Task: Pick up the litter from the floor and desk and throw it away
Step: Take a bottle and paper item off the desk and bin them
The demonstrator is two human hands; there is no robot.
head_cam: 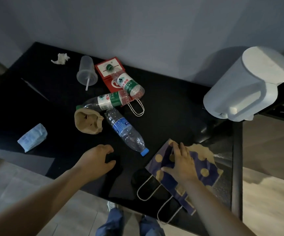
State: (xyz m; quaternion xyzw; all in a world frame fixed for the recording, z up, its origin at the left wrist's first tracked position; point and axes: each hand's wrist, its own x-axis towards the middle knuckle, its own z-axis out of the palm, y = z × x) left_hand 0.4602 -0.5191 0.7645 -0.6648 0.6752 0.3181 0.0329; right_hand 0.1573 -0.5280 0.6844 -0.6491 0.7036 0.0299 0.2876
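White jug on a black desk
The jug stands beyond the right hand; the desk lies under both hands.

A purple paper bag with tan dots, a blue-capped bottle and a red bag on a black desk.

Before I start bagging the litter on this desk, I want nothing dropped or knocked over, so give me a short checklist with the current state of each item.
1. Right hand on the dotted paper bag: ok, palm flat on it, no grip closed.
2. Left hand free: ok, open and empty.
3. Bag mouth open to receive litter: not ok, the bag lies flat.
4. Blue-capped bottle closest to the left hand: ok, lying on its side.
5. Bottle caps on: the blue one ok; the two green-label bottles cannot tell.
6. White jug clear of the hands: ok, at the far right.
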